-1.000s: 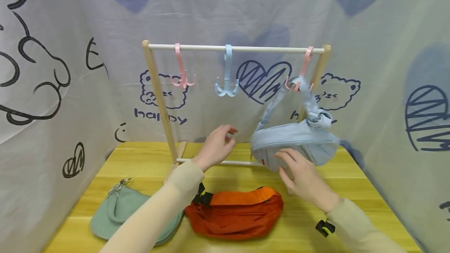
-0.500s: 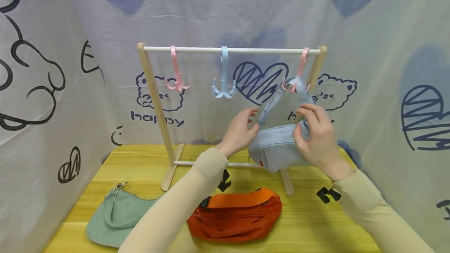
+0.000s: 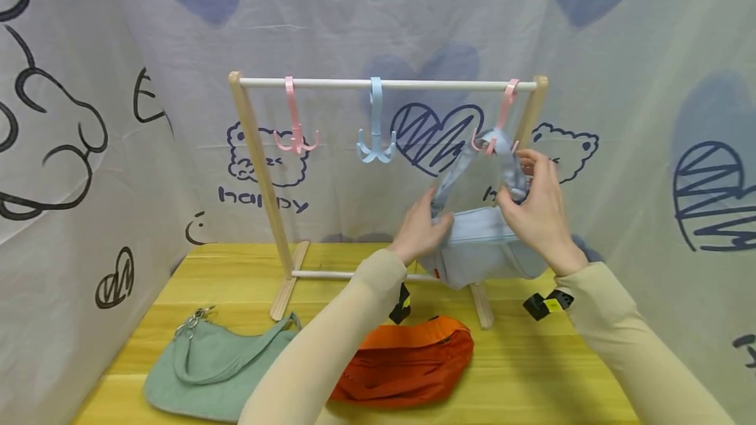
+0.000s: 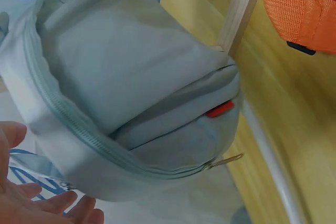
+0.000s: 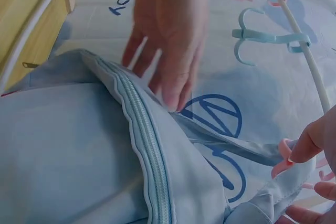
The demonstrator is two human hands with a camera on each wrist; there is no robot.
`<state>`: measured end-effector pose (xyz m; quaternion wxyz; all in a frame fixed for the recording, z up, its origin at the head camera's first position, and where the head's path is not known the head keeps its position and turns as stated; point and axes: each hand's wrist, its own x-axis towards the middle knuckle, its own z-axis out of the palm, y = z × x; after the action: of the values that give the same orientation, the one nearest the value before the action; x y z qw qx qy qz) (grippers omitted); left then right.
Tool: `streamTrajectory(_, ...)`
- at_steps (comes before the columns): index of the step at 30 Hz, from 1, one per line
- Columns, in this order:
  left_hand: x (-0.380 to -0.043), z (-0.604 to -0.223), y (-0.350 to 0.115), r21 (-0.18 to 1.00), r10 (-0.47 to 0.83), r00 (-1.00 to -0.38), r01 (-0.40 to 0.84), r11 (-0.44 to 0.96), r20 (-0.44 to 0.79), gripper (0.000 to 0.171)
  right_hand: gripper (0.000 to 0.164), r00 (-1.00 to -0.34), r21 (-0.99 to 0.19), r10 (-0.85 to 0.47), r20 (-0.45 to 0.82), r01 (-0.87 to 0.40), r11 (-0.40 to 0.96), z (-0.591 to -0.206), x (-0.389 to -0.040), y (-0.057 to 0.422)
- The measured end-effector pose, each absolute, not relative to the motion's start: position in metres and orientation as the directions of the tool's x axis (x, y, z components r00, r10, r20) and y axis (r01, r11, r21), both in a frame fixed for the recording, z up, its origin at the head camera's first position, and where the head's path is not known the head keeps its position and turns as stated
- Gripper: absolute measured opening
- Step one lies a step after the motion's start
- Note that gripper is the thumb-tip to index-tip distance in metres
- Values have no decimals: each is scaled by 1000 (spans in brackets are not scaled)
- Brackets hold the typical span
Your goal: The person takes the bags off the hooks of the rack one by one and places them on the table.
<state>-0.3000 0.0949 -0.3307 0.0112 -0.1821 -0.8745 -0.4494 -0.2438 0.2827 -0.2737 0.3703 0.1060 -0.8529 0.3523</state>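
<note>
The rightmost hook (image 3: 505,107) bears the blue bag (image 3: 480,258) near the tabletop's (image 3: 201,284) back right corner, so my right hand (image 3: 540,213) grips only the strap (image 3: 506,161), probably steadying it; my left hand (image 3: 418,231) stays unclenched alongside.

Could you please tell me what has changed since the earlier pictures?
The left hand has moved right, to the left end of the light blue bag, near its strap. The right hand has risen from the bag's front to the strap's right side; whether it grips is unclear. The bag stays hung on the right pink hook; the green shoulder bag and orange waist bag stay on the table.
</note>
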Motion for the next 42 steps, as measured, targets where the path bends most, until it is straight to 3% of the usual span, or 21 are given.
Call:
streamTrajectory(18,-299,-340,74,812,354,-930,281,511,100,86,61,-777,-634,79,624,-445,632,-269,-242,280)
streamTrajectory(26,-290,-329,57,803,439,-895,317,505,78,67,60,-815,-701,94,572,-427,572,-263,-238,282)
streamTrajectory(32,-283,-320,52,802,498,-864,349,485,75,42,59,-848,-725,87,522,-388,569,-258,-235,283)
streamTrajectory(42,-282,-295,44,904,566,-822,285,320,59,36,51,-878,-755,97,469,-342,560,-249,-235,285)
